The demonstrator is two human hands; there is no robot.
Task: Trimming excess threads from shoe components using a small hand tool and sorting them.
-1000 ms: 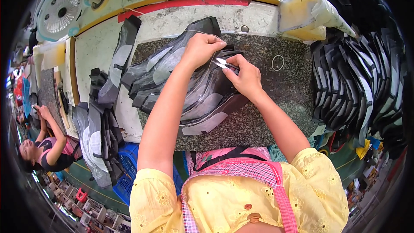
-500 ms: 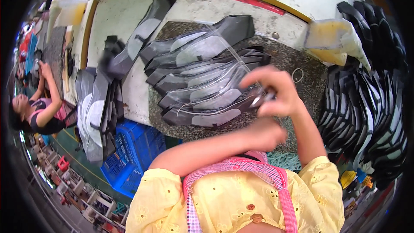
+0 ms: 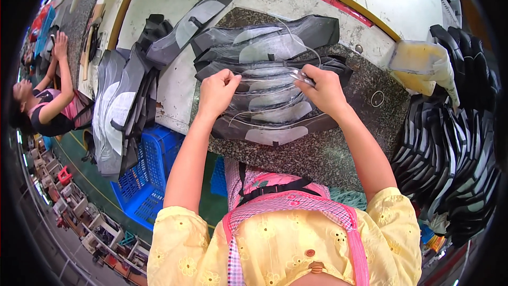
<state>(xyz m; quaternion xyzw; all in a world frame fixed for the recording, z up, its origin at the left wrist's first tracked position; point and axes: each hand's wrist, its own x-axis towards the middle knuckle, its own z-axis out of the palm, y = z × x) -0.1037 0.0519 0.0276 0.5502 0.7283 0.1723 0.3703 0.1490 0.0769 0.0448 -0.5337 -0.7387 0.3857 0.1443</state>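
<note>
A fanned stack of dark grey shoe-upper pieces with pale patches [image 3: 267, 82] lies on a speckled stone slab [image 3: 323, 153]. My left hand [image 3: 217, 92] is closed, pinching a thin pale thread over the left side of the stack. My right hand [image 3: 321, 90] rests on the right side of the stack and grips small metal snips [image 3: 301, 78], whose tips point left. Thin thread runs between the two hands across the top pieces.
More dark pieces hang over the bench edge at the left [image 3: 119, 111] and stand stacked at the right [image 3: 455, 148]. A yellow sponge block [image 3: 418, 66] and a small ring [image 3: 377, 98] lie on the right. A blue crate [image 3: 145, 180] sits below. Another person [image 3: 50, 100] works at far left.
Both hands were raised together in front of me half a second ago. Now they have dropped apart onto the stack, left hand pulling thread, right hand holding the snips.
</note>
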